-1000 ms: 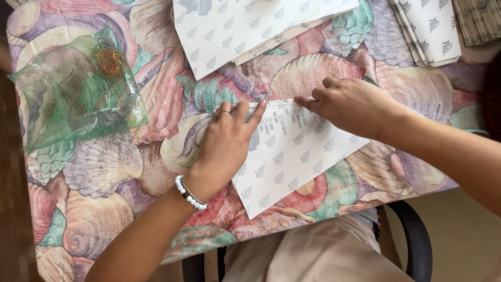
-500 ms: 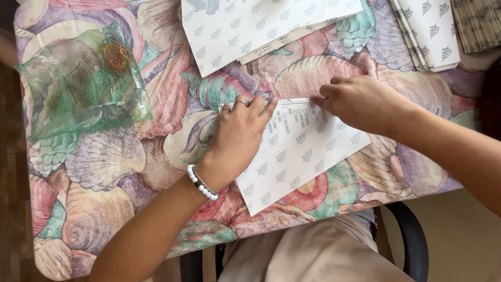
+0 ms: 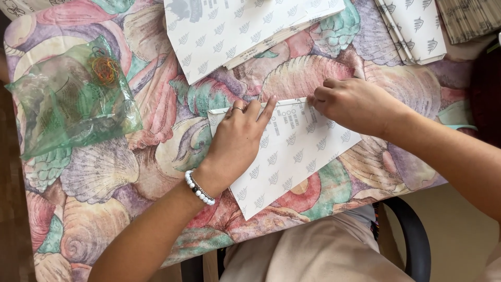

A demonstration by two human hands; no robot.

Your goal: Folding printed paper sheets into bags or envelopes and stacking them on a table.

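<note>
A white paper bag (image 3: 292,156) with a small grey leaf print lies flat on a table covered in a seashell-patterned cloth (image 3: 104,172). My left hand (image 3: 237,141) lies flat on the bag's upper left part, fingers stretched toward its top edge; it wears a ring and a white bead bracelet. My right hand (image 3: 355,102) presses with curled fingers on the bag's top right edge, where the paper looks folded over.
More leaf-print white bags (image 3: 235,31) lie at the table's far side, with a stack (image 3: 417,28) at the far right. A green see-through plastic bag (image 3: 73,99) holding rubber bands sits at the left. A dark chair (image 3: 412,235) shows below the table edge.
Both hands have slid slightly along the bag's top edge; my left index finger now points toward my right hand. The bag has barely shifted.
</note>
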